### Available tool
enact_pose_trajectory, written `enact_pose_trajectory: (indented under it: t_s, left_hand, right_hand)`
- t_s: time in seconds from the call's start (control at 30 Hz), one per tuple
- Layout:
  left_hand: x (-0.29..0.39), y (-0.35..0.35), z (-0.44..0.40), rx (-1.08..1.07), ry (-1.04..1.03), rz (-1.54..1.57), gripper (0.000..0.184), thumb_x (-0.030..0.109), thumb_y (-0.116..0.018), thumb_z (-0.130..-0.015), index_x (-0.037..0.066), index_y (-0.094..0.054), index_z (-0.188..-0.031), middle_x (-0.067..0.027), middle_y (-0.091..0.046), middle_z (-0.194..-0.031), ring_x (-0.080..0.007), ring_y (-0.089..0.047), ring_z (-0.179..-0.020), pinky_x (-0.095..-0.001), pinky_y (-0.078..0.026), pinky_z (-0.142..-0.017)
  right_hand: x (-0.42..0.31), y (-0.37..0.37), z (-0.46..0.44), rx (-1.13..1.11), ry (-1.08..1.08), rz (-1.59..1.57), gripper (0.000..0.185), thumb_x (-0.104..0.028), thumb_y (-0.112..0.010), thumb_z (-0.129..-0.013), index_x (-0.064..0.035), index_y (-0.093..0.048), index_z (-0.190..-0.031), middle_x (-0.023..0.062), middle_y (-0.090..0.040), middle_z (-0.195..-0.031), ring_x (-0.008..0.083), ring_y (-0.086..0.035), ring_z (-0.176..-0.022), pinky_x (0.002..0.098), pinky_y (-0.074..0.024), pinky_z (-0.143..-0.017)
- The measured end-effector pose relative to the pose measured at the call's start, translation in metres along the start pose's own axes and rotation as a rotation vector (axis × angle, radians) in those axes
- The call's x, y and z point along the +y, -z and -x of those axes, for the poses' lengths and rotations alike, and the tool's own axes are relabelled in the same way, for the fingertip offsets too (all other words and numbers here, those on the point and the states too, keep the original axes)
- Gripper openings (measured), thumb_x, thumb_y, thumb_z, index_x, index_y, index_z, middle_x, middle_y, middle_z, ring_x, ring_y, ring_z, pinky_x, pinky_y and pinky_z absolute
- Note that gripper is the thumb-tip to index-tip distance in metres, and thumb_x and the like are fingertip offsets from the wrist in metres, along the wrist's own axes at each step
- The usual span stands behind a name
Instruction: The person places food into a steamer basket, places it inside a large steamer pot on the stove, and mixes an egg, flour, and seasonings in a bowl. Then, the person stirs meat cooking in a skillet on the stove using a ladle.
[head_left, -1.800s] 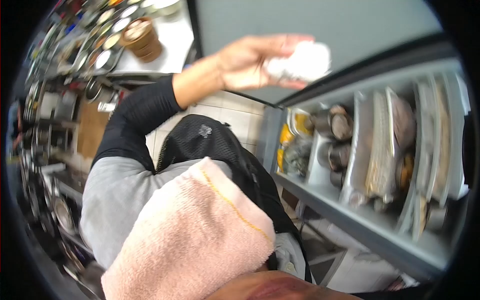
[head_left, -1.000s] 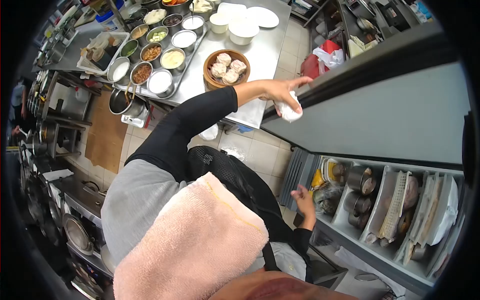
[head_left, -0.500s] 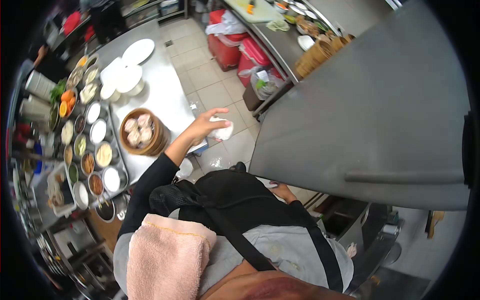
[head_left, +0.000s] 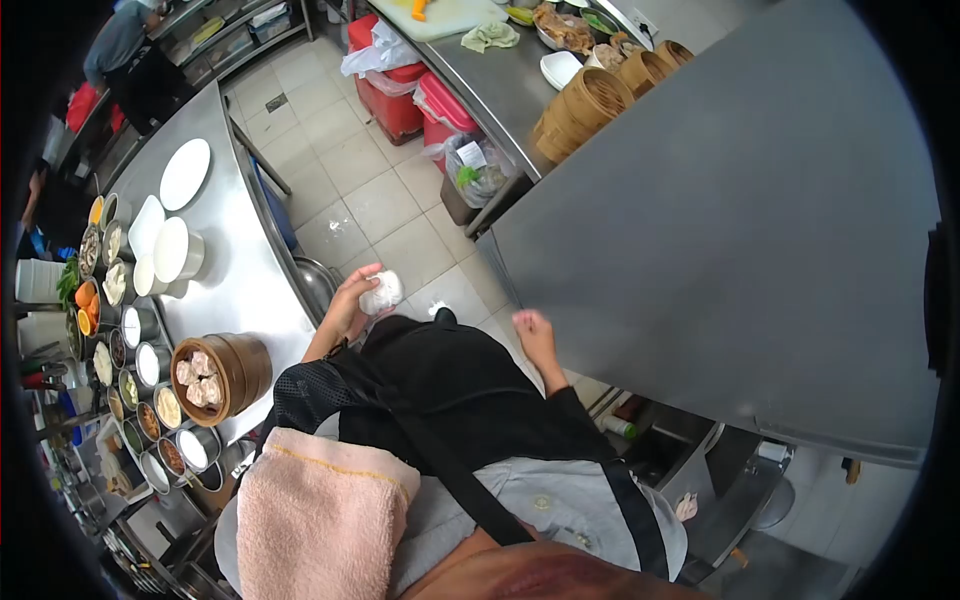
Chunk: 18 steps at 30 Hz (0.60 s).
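My left hand (head_left: 350,303) is closed around a white, roundish lump (head_left: 382,294) in front of my apron, beside the edge of the steel table (head_left: 232,185). I cannot tell what the lump is made of. Over to the right, my right hand (head_left: 537,337) has its fingers curled in, close to the lower left edge of a large grey metal panel (head_left: 690,230). Whatever is inside that fist, if anything, is hidden. On the table a stacked bamboo steamer (head_left: 240,372) holds several pleated dumplings (head_left: 200,380).
Metal tubs of ingredients (head_left: 150,362) line the table's left side, near white bowls (head_left: 178,250) and an oval plate (head_left: 186,174). Red bins (head_left: 388,105) and a lined bin (head_left: 478,178) stand under the far counter (head_left: 500,75), which carries bamboo steamers (head_left: 590,105). Another person (head_left: 135,60) stands at upper left.
My view has turned, and the table with the steamer sits further left and lower. The left hand has drawn in nearer my body with the white lump. My right hand has risen beside the panel's edge.
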<state>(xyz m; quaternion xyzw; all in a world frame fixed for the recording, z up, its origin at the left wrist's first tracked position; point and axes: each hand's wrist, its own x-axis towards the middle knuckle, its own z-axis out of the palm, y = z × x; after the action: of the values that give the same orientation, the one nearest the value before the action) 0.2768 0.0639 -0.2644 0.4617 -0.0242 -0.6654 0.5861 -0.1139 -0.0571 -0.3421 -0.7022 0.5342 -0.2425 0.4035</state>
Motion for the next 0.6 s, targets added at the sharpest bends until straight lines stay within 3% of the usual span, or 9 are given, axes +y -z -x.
enact_pose_trajectory:
  t_s: [0.1,0.2,0.27,0.37,0.5,0.6]
  left_hand:
    - [0.026,-0.014,-0.028,0.021,-0.081,-0.042,0.042,0.009,-0.062,-0.092,0.013,-0.051,-0.132,-0.0090,-0.063,-0.120,-0.0256,-0.064,-0.107,-0.0459,-0.054,-0.089]
    - [0.046,-0.016,-0.057,0.073,-0.127,-0.046,0.047,0.007,-0.061,-0.092,0.012,-0.048,-0.137,-0.0115,-0.059,-0.126,-0.0261,-0.062,-0.111,-0.0447,-0.053,-0.090]
    - [0.058,-0.006,-0.079,0.085,-0.149,-0.034,0.052,0.008,-0.061,-0.092,0.012,-0.045,-0.141,-0.0116,-0.055,-0.132,-0.0267,-0.060,-0.115,-0.0448,-0.052,-0.092]
    - [0.070,0.017,-0.106,0.146,-0.147,0.074,0.051,0.012,-0.059,-0.095,0.013,-0.043,-0.143,-0.0095,-0.054,-0.134,-0.0276,-0.056,-0.121,-0.0456,-0.049,-0.098]
    - [0.117,0.036,-0.173,0.148,-0.097,0.122,0.052,0.015,-0.058,-0.095,0.014,-0.041,-0.145,-0.0072,-0.053,-0.136,-0.0273,-0.055,-0.122,-0.0467,-0.046,-0.102]
    - [0.192,0.008,-0.208,0.052,-0.087,0.079,0.053,0.016,-0.059,-0.095,0.014,-0.041,-0.145,-0.0075,-0.052,-0.137,-0.0276,-0.054,-0.123,-0.0475,-0.043,-0.106]
  right_hand:
    - [-0.093,0.008,-0.105,-0.085,0.070,-0.067,0.028,-0.018,-0.069,-0.093,-0.0008,-0.060,-0.114,-0.0024,-0.058,-0.073,0.0056,-0.048,-0.065,0.0235,-0.0431,-0.062]
    - [-0.174,0.018,-0.182,-0.117,0.178,-0.273,0.059,-0.013,-0.068,-0.094,-0.0014,-0.037,-0.143,-0.0022,-0.057,-0.073,0.0032,-0.048,-0.066,0.0201,-0.0430,-0.065]
    - [-0.218,0.020,-0.221,-0.025,0.234,-0.376,0.069,-0.012,-0.066,-0.096,0.0002,-0.024,-0.150,-0.0004,-0.059,-0.073,0.0041,-0.051,-0.067,0.0208,-0.0448,-0.067]
    - [-0.252,0.016,-0.272,0.126,0.232,-0.422,0.072,-0.012,-0.065,-0.096,0.0016,-0.020,-0.151,0.0011,-0.061,-0.075,0.0055,-0.053,-0.067,0.0216,-0.0460,-0.066]
    - [-0.263,-0.007,-0.318,0.235,0.224,-0.407,0.053,-0.011,-0.064,-0.096,0.0007,-0.039,-0.141,0.0015,-0.063,-0.079,0.0063,-0.055,-0.068,0.0220,-0.0464,-0.065]
    - [-0.240,-0.046,-0.336,0.027,0.044,-0.381,0.037,-0.010,-0.067,-0.094,0.0007,-0.055,-0.126,-0.0005,-0.062,-0.078,0.0044,-0.053,-0.067,0.0216,-0.0446,-0.064]
